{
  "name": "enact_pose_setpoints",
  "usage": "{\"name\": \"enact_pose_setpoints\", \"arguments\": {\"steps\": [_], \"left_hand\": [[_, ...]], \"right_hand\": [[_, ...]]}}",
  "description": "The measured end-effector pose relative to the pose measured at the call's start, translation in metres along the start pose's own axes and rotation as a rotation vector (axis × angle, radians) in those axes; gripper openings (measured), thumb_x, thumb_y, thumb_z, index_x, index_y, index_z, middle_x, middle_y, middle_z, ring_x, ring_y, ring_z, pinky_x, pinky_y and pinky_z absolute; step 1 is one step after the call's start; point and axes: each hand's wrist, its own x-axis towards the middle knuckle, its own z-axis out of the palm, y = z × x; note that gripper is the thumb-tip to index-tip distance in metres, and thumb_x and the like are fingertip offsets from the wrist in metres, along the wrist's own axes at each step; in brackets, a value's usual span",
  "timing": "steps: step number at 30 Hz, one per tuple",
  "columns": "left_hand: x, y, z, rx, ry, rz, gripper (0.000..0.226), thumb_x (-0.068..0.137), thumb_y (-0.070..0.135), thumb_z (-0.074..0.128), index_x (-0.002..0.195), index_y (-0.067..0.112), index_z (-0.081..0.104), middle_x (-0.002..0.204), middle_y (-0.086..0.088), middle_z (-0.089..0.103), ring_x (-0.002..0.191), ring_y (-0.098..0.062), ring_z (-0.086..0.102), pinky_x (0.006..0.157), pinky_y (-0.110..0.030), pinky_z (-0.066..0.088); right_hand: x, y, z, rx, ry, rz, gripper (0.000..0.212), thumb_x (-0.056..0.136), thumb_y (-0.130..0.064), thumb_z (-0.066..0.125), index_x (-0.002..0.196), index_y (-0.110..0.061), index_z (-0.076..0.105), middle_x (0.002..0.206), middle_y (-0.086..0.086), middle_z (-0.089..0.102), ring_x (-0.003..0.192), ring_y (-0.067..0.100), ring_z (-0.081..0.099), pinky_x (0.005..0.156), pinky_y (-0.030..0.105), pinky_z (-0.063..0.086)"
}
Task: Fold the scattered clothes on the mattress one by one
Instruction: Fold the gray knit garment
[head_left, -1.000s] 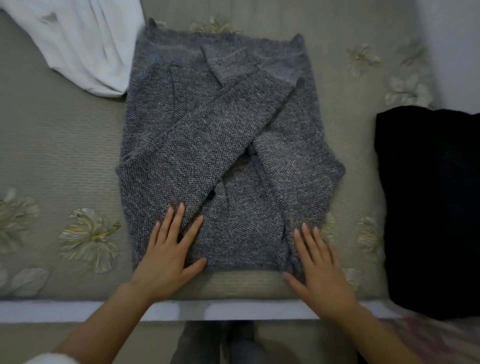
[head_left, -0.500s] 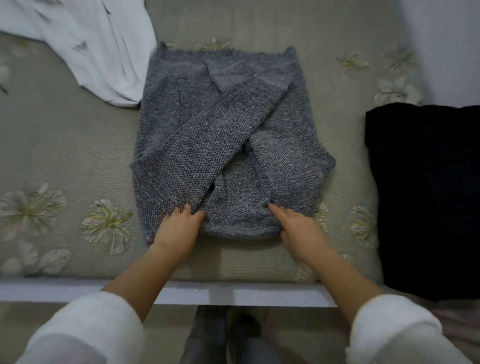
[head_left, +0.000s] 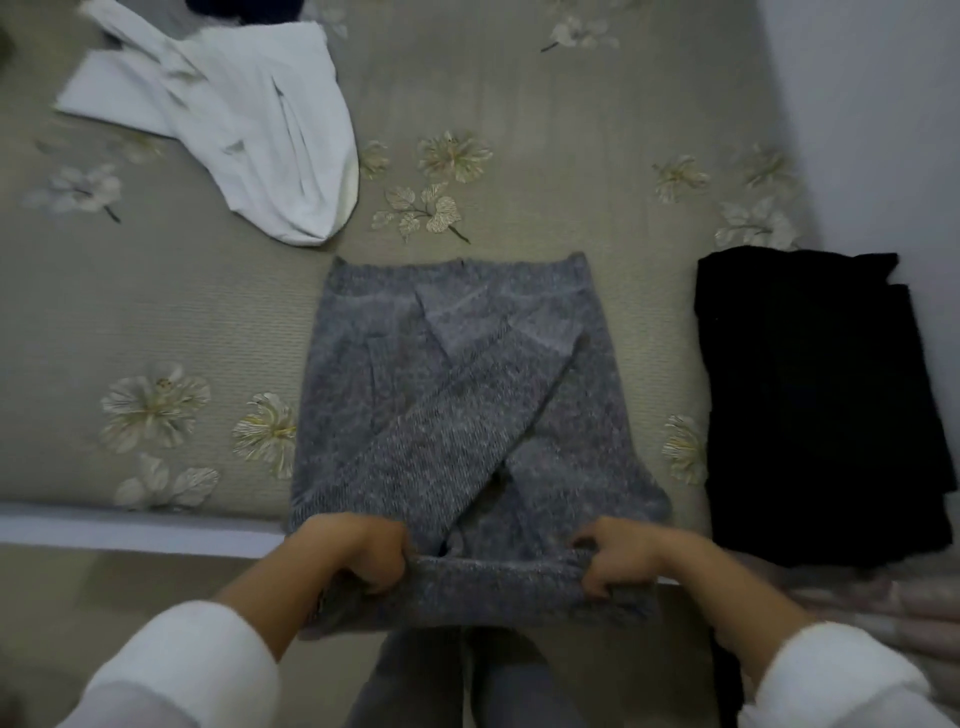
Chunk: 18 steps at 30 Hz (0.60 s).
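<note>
A grey knitted sweater lies flat on the mattress with both sleeves crossed over its front. Its near hem is lifted and hangs over the mattress edge. My left hand grips the hem at its left side with curled fingers. My right hand grips the same hem at its right side. A crumpled white garment lies at the far left. A folded black garment sits at the right.
The mattress's near edge runs as a pale strip across the lower left. A light wall borders the mattress on the right. A dark item peeks in at the top edge. My legs stand below the edge.
Both hands went from lying flat on the sweater's lower part to gripping its hem. The hem has been lifted and pulled toward me, past the mattress edge.
</note>
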Motion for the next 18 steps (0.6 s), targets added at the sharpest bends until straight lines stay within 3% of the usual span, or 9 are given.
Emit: {"name": "enact_pose_setpoints", "arguments": {"steps": [2,4,7,9,11,14,18], "left_hand": [[-0.006,0.002,-0.008,0.009,-0.094,0.003,0.041,0.077,0.009,0.058,0.117,0.007,0.061,0.104,-0.007,0.052,0.091,-0.025,0.049,0.066,-0.029,0.041],[-0.012,0.001,-0.023,0.024,-0.099,0.02,0.04,0.076,0.01,0.06,0.116,0.005,0.062,0.103,-0.006,0.052,0.092,-0.024,0.049,0.067,-0.03,0.043],[-0.022,-0.012,-0.061,0.002,0.038,0.03,0.027,0.076,0.015,0.061,0.102,0.01,0.067,0.096,-0.002,0.055,0.093,-0.021,0.051,0.078,-0.03,0.044],[-0.027,-0.03,-0.091,-0.094,0.162,0.034,0.005,0.076,0.018,0.062,0.081,0.02,0.064,0.084,0.003,0.056,0.089,-0.02,0.053,0.075,-0.028,0.042],[-0.029,-0.048,-0.122,-0.165,0.286,0.058,0.008,0.078,0.019,0.063,0.072,0.021,0.059,0.08,0.003,0.057,0.081,-0.017,0.054,0.069,-0.028,0.04],[-0.023,-0.069,-0.164,-0.144,0.421,0.067,0.015,0.085,0.023,0.062,0.097,0.014,0.059,0.094,-0.005,0.058,0.086,-0.02,0.054,0.076,-0.032,0.041],[0.005,-0.088,-0.202,-0.164,0.648,0.039,0.033,0.09,0.029,0.062,0.12,0.02,0.055,0.116,-0.005,0.058,0.097,-0.023,0.056,0.078,-0.03,0.042]], "right_hand": [[-0.009,-0.002,-0.011,-0.054,-0.058,0.005,0.07,0.069,-0.016,0.066,0.136,-0.007,0.049,0.109,0.012,0.067,0.074,0.018,0.061,0.056,0.027,0.039],[-0.018,-0.004,-0.03,-0.086,-0.023,-0.016,0.062,0.067,-0.02,0.067,0.127,-0.007,0.056,0.104,0.005,0.063,0.084,0.02,0.06,0.061,0.027,0.037],[-0.026,-0.004,-0.071,-0.065,0.234,-0.093,0.064,0.05,-0.037,0.064,0.113,-0.025,0.061,0.095,-0.005,0.057,0.09,0.017,0.059,0.064,0.023,0.04],[-0.024,-0.003,-0.099,0.087,0.45,-0.163,0.063,0.042,-0.043,0.064,0.103,-0.028,0.061,0.092,-0.008,0.058,0.084,0.012,0.056,0.066,0.021,0.043],[-0.015,-0.005,-0.124,0.289,0.626,-0.214,0.053,0.047,-0.038,0.074,0.097,-0.026,0.061,0.084,-0.006,0.059,0.076,0.011,0.056,0.067,0.023,0.045],[0.009,-0.013,-0.154,0.521,0.837,-0.23,0.038,0.07,-0.018,0.079,0.102,-0.022,0.059,0.088,0.0,0.06,0.082,0.018,0.058,0.073,0.031,0.049],[0.048,-0.028,-0.173,0.753,0.973,-0.159,0.045,0.082,-0.031,0.073,0.12,-0.017,0.053,0.116,0.009,0.058,0.101,0.024,0.058,0.086,0.039,0.05]]}}
